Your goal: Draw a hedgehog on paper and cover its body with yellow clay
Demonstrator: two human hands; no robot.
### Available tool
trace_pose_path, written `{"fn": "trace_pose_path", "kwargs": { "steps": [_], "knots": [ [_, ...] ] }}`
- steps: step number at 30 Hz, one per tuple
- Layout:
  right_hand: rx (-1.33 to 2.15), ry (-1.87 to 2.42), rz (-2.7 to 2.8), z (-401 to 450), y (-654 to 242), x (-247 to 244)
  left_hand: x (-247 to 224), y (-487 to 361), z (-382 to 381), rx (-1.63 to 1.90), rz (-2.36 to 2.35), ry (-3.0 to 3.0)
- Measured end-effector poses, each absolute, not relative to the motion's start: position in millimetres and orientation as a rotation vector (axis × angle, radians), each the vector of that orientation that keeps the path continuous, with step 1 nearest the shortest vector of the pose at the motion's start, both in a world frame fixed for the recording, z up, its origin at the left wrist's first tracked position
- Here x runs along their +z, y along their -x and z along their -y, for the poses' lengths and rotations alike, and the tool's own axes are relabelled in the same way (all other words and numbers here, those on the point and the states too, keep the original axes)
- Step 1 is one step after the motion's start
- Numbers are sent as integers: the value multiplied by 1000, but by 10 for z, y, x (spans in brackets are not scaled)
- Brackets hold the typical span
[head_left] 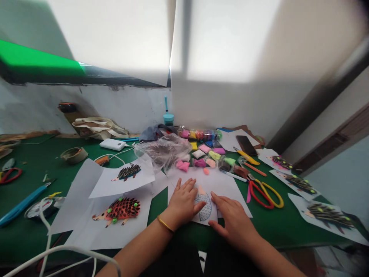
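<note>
A small sheet with a blue-scaled drawing lies on larger white paper in front of me. A patch of peach clay covers the drawing's pointed top. My left hand rests flat over the drawing's left side, fingers spread and thumb across it. At its right edge is my right hand, with thumb and fingers apart and nothing between them. A small orange-pink lump of clay sits beyond my hands, near several wrapped pieces of coloured clay.
Hedgehog pictures lie left and right. Red-and-yellow scissors, a white pen, a yellow cutter and a phone are on the right. A blue cutter, tape measure and white cable are on the left.
</note>
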State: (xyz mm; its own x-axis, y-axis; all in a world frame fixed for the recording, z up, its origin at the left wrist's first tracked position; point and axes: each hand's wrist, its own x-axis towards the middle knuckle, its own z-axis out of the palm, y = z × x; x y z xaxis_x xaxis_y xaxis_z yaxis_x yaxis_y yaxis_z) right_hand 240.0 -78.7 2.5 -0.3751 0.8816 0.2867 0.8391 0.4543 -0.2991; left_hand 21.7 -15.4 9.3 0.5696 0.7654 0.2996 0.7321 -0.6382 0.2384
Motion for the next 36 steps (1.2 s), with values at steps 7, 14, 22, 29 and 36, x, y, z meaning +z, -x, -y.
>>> {"fn": "trace_pose_path", "kwargs": {
  "steps": [7,14,22,29,36],
  "knots": [
    [112,1580,2336,551,-2636,46,172,-193,226,589,-1220,-2758],
    [271,1504,2458,-13,-2555,202,171,-203,279,547,-1086,-2848],
    [232,1434,2357,-83,-2449,109,193,-169,245,617,-1069,-2793],
    [76,1501,2132,209,-2552,-74,114,-203,219,544,-1133,-2805],
    [64,1439,2225,266,-2459,-52,59,-201,212,523,-1140,-2757]
  ]
}}
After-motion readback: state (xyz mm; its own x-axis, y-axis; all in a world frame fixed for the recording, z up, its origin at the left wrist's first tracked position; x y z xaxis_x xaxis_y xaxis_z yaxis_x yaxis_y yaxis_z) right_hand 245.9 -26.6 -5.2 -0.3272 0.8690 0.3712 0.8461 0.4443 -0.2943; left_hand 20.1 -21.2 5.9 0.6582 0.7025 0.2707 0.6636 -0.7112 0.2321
